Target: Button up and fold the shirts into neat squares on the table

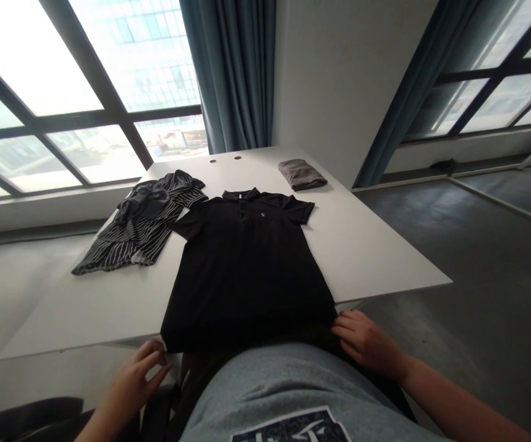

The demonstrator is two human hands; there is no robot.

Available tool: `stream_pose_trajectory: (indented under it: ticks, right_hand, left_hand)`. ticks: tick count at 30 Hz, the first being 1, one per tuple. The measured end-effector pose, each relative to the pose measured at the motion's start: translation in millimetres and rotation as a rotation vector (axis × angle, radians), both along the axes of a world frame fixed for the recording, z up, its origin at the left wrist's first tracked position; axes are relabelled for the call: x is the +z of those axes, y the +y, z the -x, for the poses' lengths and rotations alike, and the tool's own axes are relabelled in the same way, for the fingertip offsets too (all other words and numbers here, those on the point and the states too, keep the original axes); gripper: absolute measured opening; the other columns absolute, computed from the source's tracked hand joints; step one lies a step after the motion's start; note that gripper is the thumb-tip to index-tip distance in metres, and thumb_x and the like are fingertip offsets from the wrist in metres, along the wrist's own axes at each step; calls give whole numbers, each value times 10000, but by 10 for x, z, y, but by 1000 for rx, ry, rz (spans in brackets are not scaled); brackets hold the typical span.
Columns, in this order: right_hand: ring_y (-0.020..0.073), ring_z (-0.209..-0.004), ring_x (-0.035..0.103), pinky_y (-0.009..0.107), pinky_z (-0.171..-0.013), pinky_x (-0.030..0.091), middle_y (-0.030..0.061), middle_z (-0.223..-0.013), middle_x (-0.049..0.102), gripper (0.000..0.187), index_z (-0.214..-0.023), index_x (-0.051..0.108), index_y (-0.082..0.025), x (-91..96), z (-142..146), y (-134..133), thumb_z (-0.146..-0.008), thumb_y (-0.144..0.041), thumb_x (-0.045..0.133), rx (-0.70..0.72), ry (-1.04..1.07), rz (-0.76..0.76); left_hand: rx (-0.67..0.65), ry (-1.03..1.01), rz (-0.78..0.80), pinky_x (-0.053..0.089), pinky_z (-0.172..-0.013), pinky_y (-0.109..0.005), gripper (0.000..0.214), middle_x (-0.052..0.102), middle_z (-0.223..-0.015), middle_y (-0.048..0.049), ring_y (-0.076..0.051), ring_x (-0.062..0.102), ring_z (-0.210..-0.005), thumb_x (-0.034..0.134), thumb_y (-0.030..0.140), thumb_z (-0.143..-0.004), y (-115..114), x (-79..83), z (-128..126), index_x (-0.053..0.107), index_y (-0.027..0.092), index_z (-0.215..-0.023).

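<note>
Room right of shirt (251,270); striped garment (124,242) blocks left.

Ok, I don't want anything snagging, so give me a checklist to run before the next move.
Black short-sleeved polo shirt spread flat on top: ok.
Shirt wholly on flat white table: not ok, near end overhangs.
Bare left hand gripping the shirt: cannot tell, fingertips at near left corner.
Bare right hand at near right corner: ok.
Crumpled black-and-white striped garment clear of shirt: cannot tell.
Folded grey-brown cloth clear: ok.
</note>
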State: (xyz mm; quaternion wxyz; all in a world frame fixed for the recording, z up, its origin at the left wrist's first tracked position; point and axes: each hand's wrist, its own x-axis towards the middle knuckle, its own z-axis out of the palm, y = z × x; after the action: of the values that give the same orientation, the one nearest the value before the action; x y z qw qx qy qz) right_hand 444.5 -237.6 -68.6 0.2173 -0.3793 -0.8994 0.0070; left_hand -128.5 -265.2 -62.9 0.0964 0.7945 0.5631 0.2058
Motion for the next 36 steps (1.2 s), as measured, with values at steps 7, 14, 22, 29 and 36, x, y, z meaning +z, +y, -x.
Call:
stream_pose_trajectory:
  ticks: [7,14,22,29,36]
  right_hand:
    - [250,-989,700,461,-986,565,78,-1028,753,246,-1092,736,-225,272,112,575,-964,-148,540,-144,203,-133]
    - [381,-1419,482,542,-1206,383,222,-1471,585,487,-1368,682,-102,167,453,2140,-972,-354,553,-515,-37,-5]
    - [324,-1546,339,521,-1239,293,157,-1657,418,569,-1548,531,-198,75,491,3366,-1067,-457,372,-830,-90,278]
    - [318,-1581,281,614,-1271,194,111,-1737,269,623,-1639,383,-223,-104,-38,3580,-1066,-447,285,-918,-126,343]
    - [359,-1558,310,675,-1243,210,149,-1699,344,596,-1552,514,-162,-102,35,3473,-1008,-356,367,-979,-106,293]
  left_hand:
    - [61,84,-103,522,-683,-267,370,694,-757,-27,-171,665,-698,477,439,-1028,437,388,-383,664,236,-780]
    - [95,200,-59,531,-952,-361,273,734,-1137,-82,-257,698,-1061,475,384,-1026,1983,515,-1123,696,235,-1084]
    - [308,285,52,403,-1197,-414,578,464,-1626,-178,-322,491,-1467,374,424,-1062,3688,364,-1241,484,127,-1545]
    - [396,341,235,296,-1248,-598,728,275,-1723,-157,-384,260,-1593,341,572,-1029,4111,91,-743,382,179,-1640]
    - [425,361,285,271,-1271,-537,742,216,-1752,-94,-350,215,-1611,259,655,-1027,4100,8,-490,330,288,-1668]
